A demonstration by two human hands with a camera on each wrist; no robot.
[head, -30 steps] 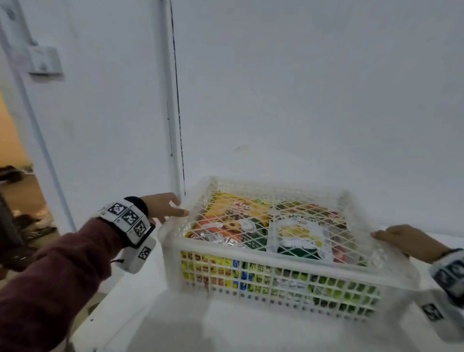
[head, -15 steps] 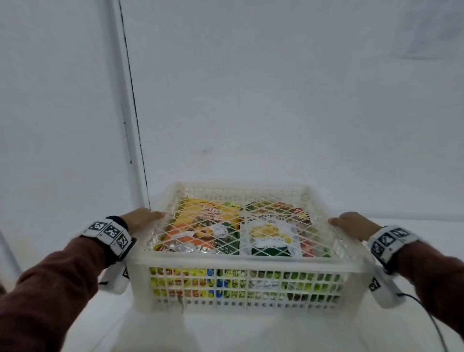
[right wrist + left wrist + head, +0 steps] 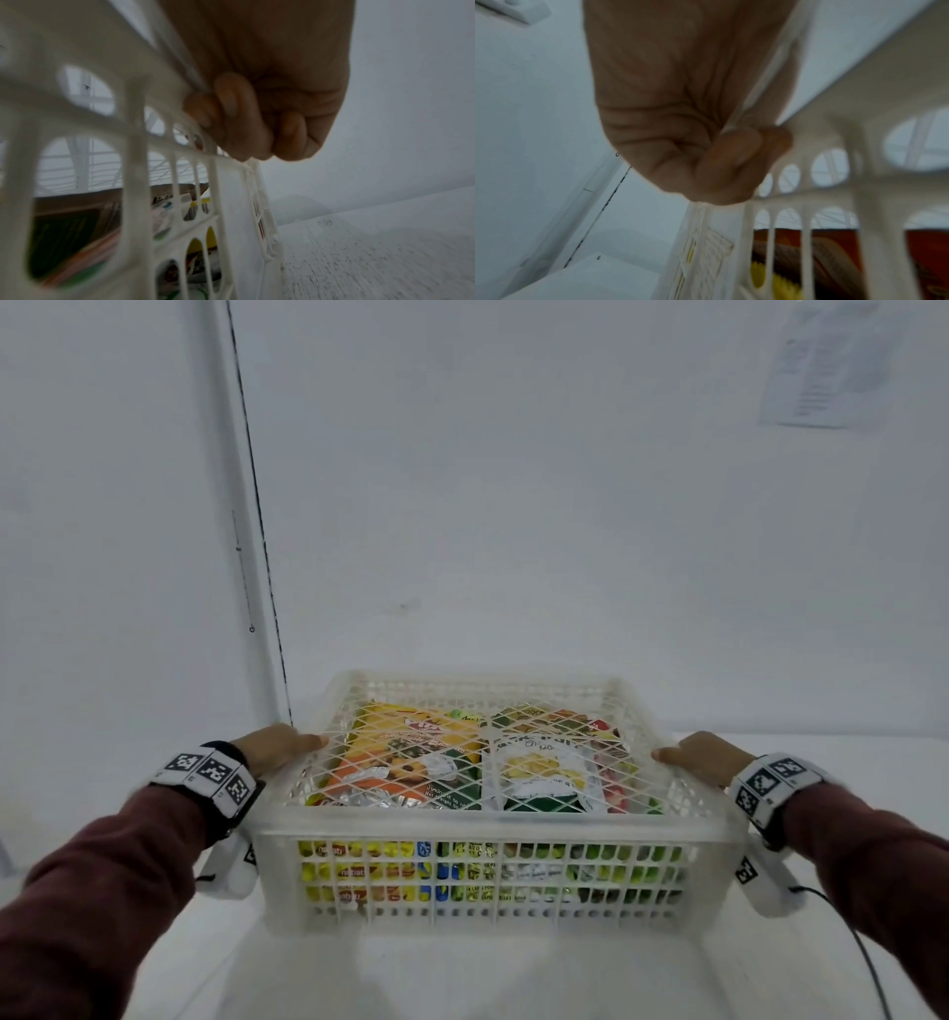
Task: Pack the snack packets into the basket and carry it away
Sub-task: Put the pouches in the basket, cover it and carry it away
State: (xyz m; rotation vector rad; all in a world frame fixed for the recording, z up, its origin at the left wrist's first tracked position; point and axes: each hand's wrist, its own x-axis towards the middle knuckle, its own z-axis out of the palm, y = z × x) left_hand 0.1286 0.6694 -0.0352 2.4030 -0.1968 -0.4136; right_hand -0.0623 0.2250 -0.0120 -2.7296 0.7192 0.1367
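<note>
A white slotted plastic basket [image 3: 488, 829] with a lattice lid stands on a white table [image 3: 462, 973]. Several snack packets [image 3: 405, 762] fill it, yellow, orange, green and white. My left hand [image 3: 277, 747] grips the basket's left rim, fingers curled under the rim [image 3: 808, 81] in the left wrist view. My right hand [image 3: 703, 757] grips the right rim, and its fingers [image 3: 239, 113] hook under the edge of the basket [image 3: 128, 142]. In the left wrist view the packets [image 3: 829, 259] show through the slots.
A white wall [image 3: 565, 505] rises just behind the basket. A door frame edge [image 3: 257, 531] runs down at the left. A paper notice [image 3: 842, 367] hangs at the upper right. A thin cable [image 3: 862, 947] trails from my right wrist over the table.
The view has swung left to centre on the basket. Both hands have closed onto the basket's side rims, the right hand coming in from farther out.
</note>
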